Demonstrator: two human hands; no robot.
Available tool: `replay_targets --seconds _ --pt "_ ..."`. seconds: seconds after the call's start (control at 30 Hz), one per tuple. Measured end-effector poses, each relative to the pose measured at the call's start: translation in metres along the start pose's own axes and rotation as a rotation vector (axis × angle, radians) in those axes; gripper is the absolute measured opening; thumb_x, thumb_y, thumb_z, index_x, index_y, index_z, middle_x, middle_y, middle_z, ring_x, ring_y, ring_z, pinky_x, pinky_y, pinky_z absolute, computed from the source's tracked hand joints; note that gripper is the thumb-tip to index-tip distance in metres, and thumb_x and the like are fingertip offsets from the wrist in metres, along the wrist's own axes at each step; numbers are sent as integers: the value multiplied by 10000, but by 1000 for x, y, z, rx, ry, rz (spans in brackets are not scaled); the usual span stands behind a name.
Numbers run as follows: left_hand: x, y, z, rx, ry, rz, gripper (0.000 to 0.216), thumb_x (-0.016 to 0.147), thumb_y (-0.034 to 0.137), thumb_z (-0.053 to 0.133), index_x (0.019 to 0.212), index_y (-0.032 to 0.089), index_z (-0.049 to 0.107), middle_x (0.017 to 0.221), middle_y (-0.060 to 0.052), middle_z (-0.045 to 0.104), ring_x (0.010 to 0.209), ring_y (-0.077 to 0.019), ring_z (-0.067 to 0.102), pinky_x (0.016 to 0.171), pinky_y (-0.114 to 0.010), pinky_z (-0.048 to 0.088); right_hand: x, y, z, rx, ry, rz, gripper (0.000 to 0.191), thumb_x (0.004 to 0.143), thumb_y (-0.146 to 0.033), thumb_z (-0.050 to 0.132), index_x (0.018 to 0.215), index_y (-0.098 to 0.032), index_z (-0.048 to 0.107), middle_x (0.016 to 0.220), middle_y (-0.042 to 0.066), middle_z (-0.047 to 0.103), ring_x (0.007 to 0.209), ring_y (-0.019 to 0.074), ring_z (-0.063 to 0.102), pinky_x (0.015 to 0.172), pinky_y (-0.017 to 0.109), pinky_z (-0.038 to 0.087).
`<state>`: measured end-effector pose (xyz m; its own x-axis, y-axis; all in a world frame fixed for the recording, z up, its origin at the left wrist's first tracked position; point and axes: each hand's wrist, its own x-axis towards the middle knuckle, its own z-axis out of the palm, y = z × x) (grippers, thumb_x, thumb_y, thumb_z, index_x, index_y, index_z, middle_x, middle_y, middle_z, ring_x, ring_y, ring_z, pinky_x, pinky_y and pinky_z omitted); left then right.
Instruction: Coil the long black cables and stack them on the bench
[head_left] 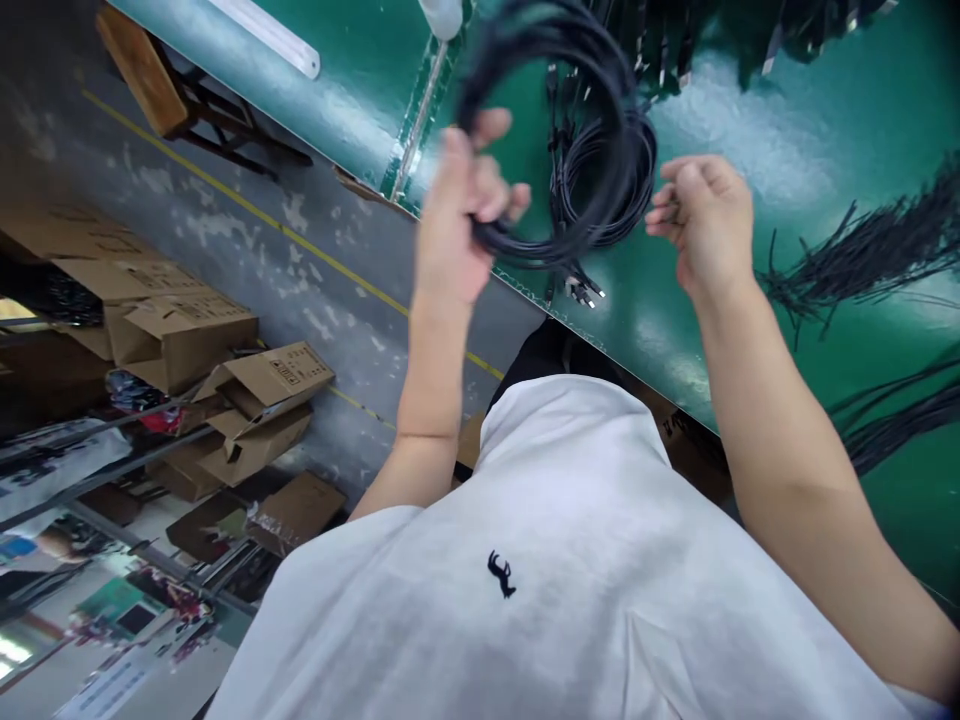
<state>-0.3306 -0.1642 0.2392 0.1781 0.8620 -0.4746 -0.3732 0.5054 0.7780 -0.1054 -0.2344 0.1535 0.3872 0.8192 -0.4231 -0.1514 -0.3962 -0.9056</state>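
Note:
My left hand point(472, 195) is closed around the lower left of a coil of black cable point(544, 245), lifted over the green table and blurred by motion. To the right, my right hand point(705, 215) hovers with thumb and fingers curled together in a pinch. Whatever those fingers may hold is too small or hidden to make out. Behind the raised coil lies another coil of black cable point(641, 165) on the table, partly covered by it. Metal cable plugs point(581, 290) show near the table edge below the coils.
The green table point(757, 120) carries a bunch of thin black ties point(862, 250) at right and black strands point(907, 415) below it. More cables with plugs point(682, 50) lie at the back. A white strip point(270, 35) is at upper left. Cardboard boxes point(262, 385) and a wooden stool point(142, 70) stand beyond the edge.

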Motion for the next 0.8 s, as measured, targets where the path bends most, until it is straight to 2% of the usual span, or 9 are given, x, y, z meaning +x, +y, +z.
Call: replay_targets --seconds 0.1,0.17,0.27,0.33,0.43,0.53,0.6,0.67,0.8 --pt "-13 39 -51 29 133 247 606 1074 377 171 894 178 714 656 35 111 485 -41 266 786 -220 521 6 15 8 -275 -11 28 171 956 -53 482 910 -127 630 665 -62 562 543 36 501 586 185 434" --pt "-22 43 -84 56 185 315 602 1076 333 180 866 203 729 628 32 138 502 -58 265 737 -195 497 9 25 19 -432 -92 -25 114 948 -121 541 920 -102 649 700 -48 590 608 42 521 719 224 477" --pt "-32 21 -120 151 329 276 437 1041 345 362 819 252 727 568 37 236 519 -68 283 680 -195 468 21 31 44 -671 -80 -109 286 952 -342 563 863 -77 626 742 -24 575 813 90 572 962 364 435" --pt "-36 -2 -132 164 424 194 305 987 387 504 809 252 712 542 51 283 509 -68 303 652 -194 465 33 35 61 -780 -44 -87 361 918 -428 583 796 -89 566 778 -3 555 974 161 582 1032 466 373" --pt "-42 -30 -137 81 468 87 239 938 413 612 846 212 702 545 74 310 486 -54 349 634 -185 478 50 47 75 -774 -43 -161 332 836 -367 700 736 -157 465 886 35 565 1118 242 552 1061 524 352" --pt "-45 -43 -134 -4 450 19 220 934 382 631 863 187 702 551 84 324 469 -45 381 629 -182 489 53 57 70 -707 -51 -306 294 827 -248 688 712 -195 423 942 55 558 1147 251 530 1078 512 367" --pt "-45 -44 -131 -57 403 4 212 942 359 624 866 177 703 551 85 325 462 -43 384 624 -185 497 45 55 58 -658 -26 -345 245 845 -240 650 719 -202 442 906 44 554 1101 231 542 1071 489 381" --pt "-42 -41 -125 -116 345 -3 214 953 349 607 874 177 706 552 84 318 457 -41 383 626 -186 510 33 46 38 -575 -10 -319 186 877 -284 606 749 -211 491 827 19 557 979 195 572 1022 443 429" --pt "-31 -35 -92 -204 238 -89 252 981 383 551 907 196 705 552 77 303 459 -38 393 651 -172 534 4 16 -18 -180 75 -172 147 900 -336 530 818 -217 559 665 -27 519 617 117 512 767 336 522"
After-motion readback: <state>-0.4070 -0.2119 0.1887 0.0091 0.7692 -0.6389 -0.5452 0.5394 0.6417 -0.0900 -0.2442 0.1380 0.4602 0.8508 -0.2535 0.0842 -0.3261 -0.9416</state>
